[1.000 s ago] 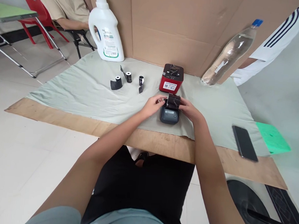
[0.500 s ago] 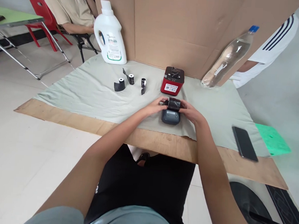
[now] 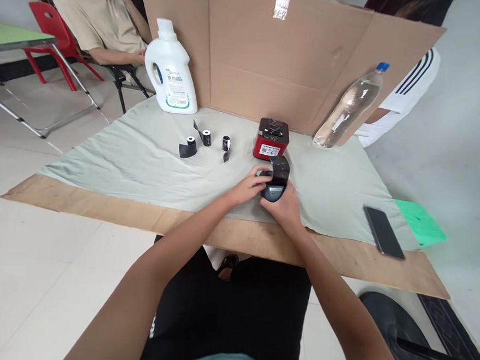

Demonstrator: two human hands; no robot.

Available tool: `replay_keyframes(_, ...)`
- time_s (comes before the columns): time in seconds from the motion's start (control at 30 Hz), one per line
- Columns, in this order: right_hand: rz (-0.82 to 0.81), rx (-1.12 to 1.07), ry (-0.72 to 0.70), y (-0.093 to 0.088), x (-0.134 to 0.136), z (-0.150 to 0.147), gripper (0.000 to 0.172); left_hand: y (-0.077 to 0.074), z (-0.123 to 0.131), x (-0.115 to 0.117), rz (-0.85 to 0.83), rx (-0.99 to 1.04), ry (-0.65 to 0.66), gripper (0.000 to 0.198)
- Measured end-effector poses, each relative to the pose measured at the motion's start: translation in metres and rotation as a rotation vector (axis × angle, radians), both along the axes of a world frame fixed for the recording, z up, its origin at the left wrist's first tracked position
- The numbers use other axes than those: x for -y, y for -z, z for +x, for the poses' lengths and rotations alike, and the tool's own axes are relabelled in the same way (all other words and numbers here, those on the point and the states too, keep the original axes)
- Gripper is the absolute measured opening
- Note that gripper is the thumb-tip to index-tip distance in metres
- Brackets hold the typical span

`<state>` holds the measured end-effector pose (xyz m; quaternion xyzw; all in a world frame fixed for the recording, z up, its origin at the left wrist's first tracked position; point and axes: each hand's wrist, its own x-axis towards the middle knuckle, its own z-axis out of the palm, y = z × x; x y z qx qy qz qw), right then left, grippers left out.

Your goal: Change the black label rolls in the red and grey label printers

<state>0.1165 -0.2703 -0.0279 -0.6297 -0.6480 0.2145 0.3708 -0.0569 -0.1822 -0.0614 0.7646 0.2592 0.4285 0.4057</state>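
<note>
A small dark portable printer (image 3: 273,192) is held above the cloth near the table's front edge. My right hand (image 3: 285,206) wraps around its right side and front, thumb across the near face. At its left side, my left hand (image 3: 251,186) is closed with the fingertips on a dark part; what they pinch is partly hidden. A wide strip of glossy black paper (image 3: 280,172) curls up from the printer's top. Just behind stands a red and black box-shaped printer (image 3: 269,149) with black paper on top. Several small rolls of black paper (image 3: 207,138) stand to the left, ends partly unrolled.
A white detergent jug (image 3: 173,82) stands at the back left, and a clear bottle with a blue cap (image 3: 354,106) leans at the back right. Cardboard (image 3: 249,49) walls the rear. A phone (image 3: 383,231) lies at right. Two people sit beyond the table.
My right hand has moved from the black paper down around the printer's body. The printer is now tilted, and the black paper stands up and curls. The camera view has shifted slightly.
</note>
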Motion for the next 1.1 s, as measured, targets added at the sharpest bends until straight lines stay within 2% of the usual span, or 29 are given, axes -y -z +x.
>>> replay_keyframes(0.1, 0.049, 0.024, 0.179, -0.014, -0.013, 0.031, 0.076, -0.005, 0.001, 0.008, 0.051, -0.056, 0.046, 0.045)
replay_keyframes(0.17, 0.121, 0.061, 0.261, -0.021, -0.032, 0.061, 0.076, -0.008, 0.003, 0.014, 0.058, -0.142, 0.09, 0.044)
replay_keyframes(0.27, 0.198, 0.113, 0.337, -0.023, -0.074, 0.106, 0.075, -0.011, 0.007, 0.022, 0.051, -0.303, 0.148, 0.036)
replay_keyframes(0.37, 0.183, 0.134, 0.386, -0.018, -0.119, 0.136, 0.073, -0.015, 0.008, 0.027, 0.07, -0.424, 0.153, 0.03)
replay_keyframes(0.53, 0.114, 0.073, 0.415, -0.005, -0.168, 0.149, 0.074, -0.018, 0.008, 0.03, 0.084, -0.462, 0.155, 0.026)
replay_keyframes(0.63, 0.055, 0.017, 0.432, 0.0, -0.176, 0.149, 0.095, -0.017, 0.006, 0.033, 0.031, -0.379, 0.127, 0.027)
replay_keyframes(0.7, 0.116, 0.011, 0.421, 0.001, -0.174, 0.147, 0.111, -0.017, 0.003, 0.03, -0.023, -0.26, 0.025, 0.029)
replay_keyframes(0.8, 0.27, 0.004, 0.231, 0.003, -0.168, 0.133, 0.118, -0.024, 0.001, 0.003, -0.09, -0.035, -0.254, 0.033)
replay_keyframes(0.83, 0.276, -0.019, 0.14, 0.005, -0.169, 0.125, 0.119, -0.028, 0.001, -0.014, -0.111, 0.04, -0.352, 0.035)
replay_keyframes(0.9, 0.181, -0.114, -0.002, 0.008, -0.174, 0.101, 0.123, -0.038, 0.005, -0.054, -0.196, 0.156, -0.473, 0.042)
replay_keyframes(1.0, 0.049, -0.335, -0.092, 0.013, -0.191, 0.058, 0.126, -0.049, 0.014, -0.113, -0.427, 0.242, -0.466, 0.052)
replay_keyframes(1.1, 0.136, -0.442, -0.072, 0.015, -0.206, 0.025, 0.117, -0.052, 0.02, -0.141, -0.459, 0.297, -0.319, 0.059)
